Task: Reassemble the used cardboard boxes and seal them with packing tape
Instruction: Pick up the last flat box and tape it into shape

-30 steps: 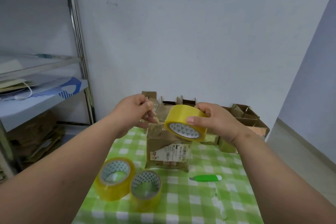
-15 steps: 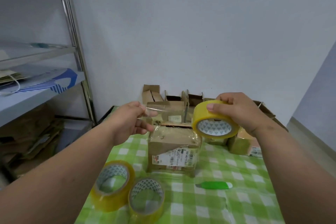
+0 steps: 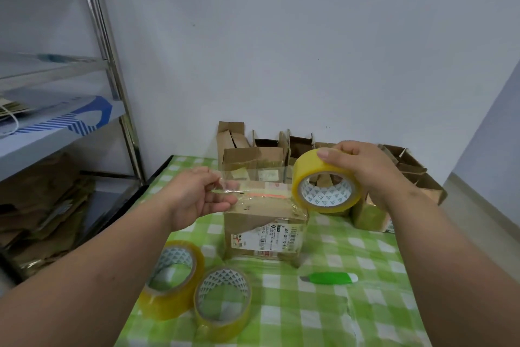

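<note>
Clear tape strip spans above the closed box; left hand fingers apparently pinch its end, right hand fingers curled round the yellow roll.

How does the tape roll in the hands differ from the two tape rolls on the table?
The held roll is in the air, gripped by the right hand, while the two spare rolls rest on the table. The held roll has a clear strip pulled out, pinched by the left hand; the spare rolls show none. All are yellowish with patterned cores.
</note>
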Demonstrator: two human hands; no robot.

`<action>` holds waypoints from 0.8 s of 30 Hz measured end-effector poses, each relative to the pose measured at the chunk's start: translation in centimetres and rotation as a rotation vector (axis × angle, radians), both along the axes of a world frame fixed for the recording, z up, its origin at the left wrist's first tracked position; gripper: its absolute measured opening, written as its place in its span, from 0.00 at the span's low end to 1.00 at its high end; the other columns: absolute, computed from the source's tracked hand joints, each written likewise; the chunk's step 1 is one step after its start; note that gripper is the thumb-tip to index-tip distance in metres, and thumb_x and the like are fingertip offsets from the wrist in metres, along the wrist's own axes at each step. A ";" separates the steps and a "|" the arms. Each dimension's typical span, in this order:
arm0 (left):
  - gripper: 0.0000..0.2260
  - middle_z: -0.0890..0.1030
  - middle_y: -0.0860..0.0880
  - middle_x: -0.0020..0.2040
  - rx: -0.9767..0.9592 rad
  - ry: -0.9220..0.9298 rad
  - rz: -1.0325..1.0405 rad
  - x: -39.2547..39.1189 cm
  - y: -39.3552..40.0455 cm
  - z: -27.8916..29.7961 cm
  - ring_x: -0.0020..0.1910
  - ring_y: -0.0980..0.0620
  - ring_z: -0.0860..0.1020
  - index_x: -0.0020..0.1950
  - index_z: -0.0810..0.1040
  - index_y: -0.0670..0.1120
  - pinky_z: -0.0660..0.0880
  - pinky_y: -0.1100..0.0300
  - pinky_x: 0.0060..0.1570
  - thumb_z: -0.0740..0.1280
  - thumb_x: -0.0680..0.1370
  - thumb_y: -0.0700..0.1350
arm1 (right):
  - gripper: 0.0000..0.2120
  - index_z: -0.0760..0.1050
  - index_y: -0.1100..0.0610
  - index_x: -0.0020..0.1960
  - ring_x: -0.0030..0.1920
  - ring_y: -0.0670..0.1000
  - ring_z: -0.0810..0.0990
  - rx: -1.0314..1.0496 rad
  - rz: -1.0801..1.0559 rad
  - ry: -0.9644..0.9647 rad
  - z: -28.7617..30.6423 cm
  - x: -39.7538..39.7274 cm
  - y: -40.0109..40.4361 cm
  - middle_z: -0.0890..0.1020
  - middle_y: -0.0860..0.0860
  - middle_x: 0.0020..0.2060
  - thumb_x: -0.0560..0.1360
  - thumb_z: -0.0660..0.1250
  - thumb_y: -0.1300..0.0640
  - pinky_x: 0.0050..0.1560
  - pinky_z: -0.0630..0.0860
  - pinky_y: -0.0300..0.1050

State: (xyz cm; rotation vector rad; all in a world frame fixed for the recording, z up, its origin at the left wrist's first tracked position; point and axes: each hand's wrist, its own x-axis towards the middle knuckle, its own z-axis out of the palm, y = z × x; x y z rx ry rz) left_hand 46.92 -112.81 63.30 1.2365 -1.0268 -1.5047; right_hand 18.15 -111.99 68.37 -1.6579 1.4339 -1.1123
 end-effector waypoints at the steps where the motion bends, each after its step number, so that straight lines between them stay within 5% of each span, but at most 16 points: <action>1: 0.10 0.83 0.36 0.56 0.003 0.014 0.007 0.0 0.0 -0.1 0.34 0.45 0.83 0.44 0.68 0.42 0.80 0.59 0.27 0.54 0.85 0.40 | 0.27 0.79 0.56 0.40 0.39 0.54 0.80 0.024 -0.011 -0.133 -0.8 -0.4 0.1 0.82 0.55 0.36 0.57 0.78 0.34 0.47 0.75 0.54; 3: 0.10 0.81 0.34 0.59 -0.001 0.015 0.019 0.0 -0.1 -0.3 0.34 0.46 0.83 0.45 0.68 0.41 0.80 0.59 0.27 0.55 0.85 0.40 | 0.36 0.80 0.58 0.44 0.42 0.57 0.81 0.079 0.013 -0.373 -2.7 -0.8 0.2 0.82 0.58 0.39 0.50 0.80 0.30 0.51 0.76 0.59; 7: 0.07 0.79 0.33 0.60 -0.021 -0.035 0.022 -0.2 -0.3 -0.3 0.34 0.45 0.83 0.52 0.69 0.40 0.81 0.59 0.28 0.55 0.85 0.40 | 0.30 0.81 0.51 0.44 0.46 0.61 0.80 0.125 0.017 -0.586 -4.1 -0.5 0.5 0.82 0.56 0.40 0.52 0.80 0.33 0.58 0.74 0.69; 9: 0.07 0.81 0.35 0.57 -0.026 -0.039 0.032 -0.4 -0.2 -0.2 0.34 0.45 0.82 0.53 0.69 0.40 0.81 0.58 0.30 0.54 0.86 0.41 | 0.21 0.77 0.50 0.36 0.36 0.56 0.76 0.061 0.005 -0.519 -3.6 -0.3 0.7 0.77 0.53 0.33 0.59 0.77 0.34 0.48 0.73 0.62; 13: 0.08 0.80 0.32 0.59 -0.038 -0.085 0.023 -0.2 0.0 -0.1 0.37 0.44 0.83 0.56 0.70 0.40 0.82 0.58 0.32 0.54 0.86 0.42 | 0.20 0.71 0.53 0.36 0.30 0.50 0.71 -0.060 -0.010 -0.346 -2.7 -0.3 0.7 0.71 0.52 0.30 0.67 0.70 0.37 0.38 0.68 0.48; 19: 0.08 0.82 0.36 0.56 -0.030 -0.088 0.015 -0.2 0.0 0.3 0.37 0.43 0.83 0.60 0.68 0.37 0.82 0.57 0.31 0.54 0.86 0.41 | 0.35 0.67 0.65 0.35 0.34 0.53 0.69 -0.110 -0.081 0.052 -1.4 -2.0 1.1 0.68 0.56 0.32 0.62 0.67 0.31 0.41 0.64 0.49; 24: 0.08 0.83 0.36 0.55 -0.052 -0.133 0.021 -0.3 0.0 0.4 0.35 0.44 0.83 0.60 0.67 0.38 0.80 0.56 0.33 0.53 0.86 0.40 | 0.25 0.67 0.56 0.33 0.34 0.53 0.72 -0.043 -0.127 0.354 -1.8 -2.7 0.8 0.70 0.51 0.30 0.72 0.69 0.37 0.39 0.63 0.48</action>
